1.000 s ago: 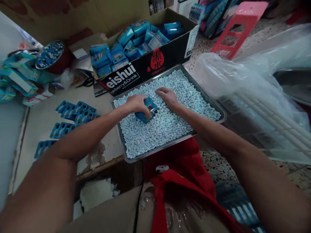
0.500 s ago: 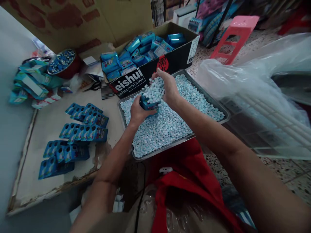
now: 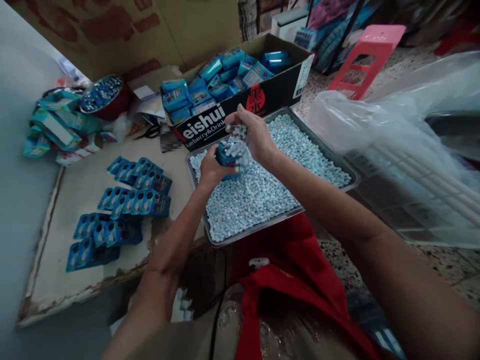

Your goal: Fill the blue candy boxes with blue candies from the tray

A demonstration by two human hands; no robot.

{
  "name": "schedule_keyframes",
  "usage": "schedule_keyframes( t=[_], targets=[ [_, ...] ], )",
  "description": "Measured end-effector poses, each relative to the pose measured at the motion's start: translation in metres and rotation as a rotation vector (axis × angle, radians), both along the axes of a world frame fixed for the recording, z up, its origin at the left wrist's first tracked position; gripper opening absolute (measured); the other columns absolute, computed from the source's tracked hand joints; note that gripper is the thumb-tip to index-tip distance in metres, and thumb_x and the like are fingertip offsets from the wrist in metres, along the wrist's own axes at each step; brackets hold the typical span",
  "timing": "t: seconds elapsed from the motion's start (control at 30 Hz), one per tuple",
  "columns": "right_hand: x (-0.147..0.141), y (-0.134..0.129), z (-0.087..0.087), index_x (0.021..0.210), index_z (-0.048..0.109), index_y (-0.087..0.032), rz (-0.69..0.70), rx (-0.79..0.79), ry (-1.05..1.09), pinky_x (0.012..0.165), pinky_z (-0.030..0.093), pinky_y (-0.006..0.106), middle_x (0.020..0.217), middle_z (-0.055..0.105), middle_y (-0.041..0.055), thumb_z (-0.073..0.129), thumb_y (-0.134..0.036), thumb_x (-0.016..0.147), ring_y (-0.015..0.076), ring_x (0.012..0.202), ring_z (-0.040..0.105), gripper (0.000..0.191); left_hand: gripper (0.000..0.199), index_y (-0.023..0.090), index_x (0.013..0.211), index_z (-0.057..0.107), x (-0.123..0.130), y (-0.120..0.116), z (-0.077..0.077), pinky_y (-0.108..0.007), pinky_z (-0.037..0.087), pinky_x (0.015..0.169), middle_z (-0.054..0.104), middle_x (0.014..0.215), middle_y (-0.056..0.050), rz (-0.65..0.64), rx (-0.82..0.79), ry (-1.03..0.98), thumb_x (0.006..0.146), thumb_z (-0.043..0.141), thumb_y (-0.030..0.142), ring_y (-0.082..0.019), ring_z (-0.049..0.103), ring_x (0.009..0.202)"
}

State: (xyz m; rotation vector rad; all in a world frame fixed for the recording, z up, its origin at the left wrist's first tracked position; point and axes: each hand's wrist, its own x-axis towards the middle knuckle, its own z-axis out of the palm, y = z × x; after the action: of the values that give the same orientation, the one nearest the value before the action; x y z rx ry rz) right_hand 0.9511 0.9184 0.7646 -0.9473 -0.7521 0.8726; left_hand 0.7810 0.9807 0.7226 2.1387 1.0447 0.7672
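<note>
Over a metal tray (image 3: 256,226) spread with pale blue and white pellets (image 3: 251,197), my left hand (image 3: 213,170) grips a small blue box (image 3: 227,159). White pellets heap at the top of that box, and some blur as they fall beside it. My right hand (image 3: 255,134) is cupped just above and to the right of the box, with a small clump of pellets (image 3: 238,132) in its curled fingers. Several rows of similar blue boxes (image 3: 155,204) stand on the table to the left.
A black carton (image 3: 240,102) full of blue packs stands behind the tray. At the back left are a red bowl (image 3: 122,102) of shiny wrapped pieces and flattened cartons (image 3: 56,125). Plastic sheeting (image 3: 375,120) covers a rack on the right; a pink stool (image 3: 369,55) stands beyond.
The pile of pellets in my right hand has shrunk, with pellets now in and falling beside the blue box. The view has shifted slightly, moving the surroundings a little to the right.
</note>
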Motion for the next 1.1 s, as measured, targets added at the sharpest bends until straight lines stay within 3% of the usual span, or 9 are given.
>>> schedule_keyframes(
  t=[0.27, 0.4, 0.5, 0.6, 0.67, 0.73, 0.83, 0.97, 1.1],
  targets=[
    [0.002, 0.001, 0.006, 0.097, 0.075, -0.024, 0.093, -0.046, -0.168, 0.110, 0.056, 0.046, 0.107, 0.076, 0.0073, 0.050, -0.102, 0.095, 0.0278, 0.121, 0.069, 0.081, 0.088, 0.022, 0.121, 0.067, 0.009, 0.014, -0.012, -0.046, 0.063, 0.101, 0.078, 0.117, -0.005, -0.061, -0.177, -0.101, 0.042, 0.107, 0.027, -0.035, 0.074, 0.117],
    [0.029, -0.021, 0.001, 0.114, 0.079, -0.027, 0.119, -0.079, -0.209, 0.123, 0.050, 0.056, 0.135, 0.076, 0.0060, 0.039, -0.099, 0.100, 0.0309, 0.142, 0.063, 0.083, 0.088, 0.022, 0.121, 0.066, 0.002, 0.016, 0.007, -0.046, 0.062, 0.104, 0.077, 0.119, -0.005, -0.066, -0.129, 0.022, 0.043, 0.106, 0.024, -0.036, 0.074, 0.118],
    [0.056, -0.062, -0.025, 0.123, 0.079, -0.028, 0.057, -0.225, -0.374, 0.126, 0.048, 0.059, 0.148, 0.072, 0.0072, 0.040, -0.093, 0.104, 0.0335, 0.146, 0.061, 0.078, 0.089, 0.021, 0.127, 0.064, -0.013, 0.014, 0.038, -0.050, 0.059, 0.109, 0.073, 0.127, -0.008, -0.078, 0.031, 0.323, 0.048, 0.105, 0.023, -0.038, 0.071, 0.121],
    [0.071, -0.113, -0.065, 0.134, 0.077, -0.024, -0.033, -0.410, -0.820, 0.130, 0.045, 0.061, 0.149, 0.071, 0.0141, 0.038, -0.083, 0.109, 0.0382, 0.147, 0.060, 0.074, 0.085, 0.020, 0.130, 0.063, -0.030, 0.006, 0.066, -0.053, 0.058, 0.105, 0.067, 0.135, -0.014, -0.165, 0.133, 0.603, 0.054, 0.100, 0.020, -0.043, 0.068, 0.124],
    [0.068, -0.138, -0.090, 0.150, 0.069, -0.020, -0.038, -0.523, -1.097, 0.135, 0.038, 0.064, 0.156, 0.065, 0.0196, 0.035, -0.077, 0.111, 0.0417, 0.155, 0.053, 0.077, 0.078, 0.020, 0.127, 0.063, -0.038, -0.004, 0.074, -0.051, 0.059, 0.098, 0.066, 0.135, -0.016, -0.287, 0.132, 0.777, 0.057, 0.097, 0.020, -0.044, 0.067, 0.124],
    [0.055, -0.149, -0.110, 0.165, 0.056, -0.016, -0.015, -0.627, -1.226, 0.138, 0.031, 0.066, 0.168, 0.054, 0.0223, 0.037, -0.075, 0.112, 0.0437, 0.166, 0.041, 0.082, 0.068, 0.021, 0.122, 0.061, -0.040, -0.018, 0.073, -0.049, 0.058, 0.095, 0.065, 0.135, -0.017, -0.415, 0.125, 0.952, 0.063, 0.094, 0.021, -0.044, 0.066, 0.126],
    [0.028, -0.137, -0.124, 0.171, 0.048, -0.016, -0.051, -0.687, -1.198, 0.140, 0.027, 0.067, 0.177, 0.044, 0.0219, 0.042, -0.073, 0.112, 0.0441, 0.171, 0.031, 0.082, 0.059, 0.023, 0.118, 0.059, -0.026, -0.040, 0.063, -0.048, 0.056, 0.095, 0.064, 0.138, -0.017, -0.472, 0.109, 1.054, 0.068, 0.090, 0.020, -0.043, 0.064, 0.130],
    [0.003, -0.090, -0.123, 0.151, 0.069, -0.018, -0.240, -0.572, -0.942, 0.134, 0.037, 0.061, 0.156, 0.065, 0.0193, 0.045, -0.064, 0.111, 0.0404, 0.152, 0.054, 0.065, 0.061, 0.022, 0.120, 0.056, 0.015, -0.054, 0.051, -0.050, 0.055, 0.098, 0.062, 0.143, -0.019, -0.367, 0.061, 0.994, 0.068, 0.089, 0.018, -0.044, 0.061, 0.135],
    [0.003, -0.049, -0.118, 0.117, 0.078, -0.018, -0.348, -0.411, -0.434, 0.115, 0.056, 0.053, 0.123, 0.077, 0.0159, 0.049, -0.072, 0.104, 0.0339, 0.121, 0.071, 0.063, 0.067, 0.021, 0.119, 0.054, 0.042, -0.047, 0.043, -0.050, 0.056, 0.103, 0.063, 0.140, -0.016, -0.292, 0.056, 0.848, 0.063, 0.089, 0.015, -0.040, 0.063, 0.131]
  ],
)
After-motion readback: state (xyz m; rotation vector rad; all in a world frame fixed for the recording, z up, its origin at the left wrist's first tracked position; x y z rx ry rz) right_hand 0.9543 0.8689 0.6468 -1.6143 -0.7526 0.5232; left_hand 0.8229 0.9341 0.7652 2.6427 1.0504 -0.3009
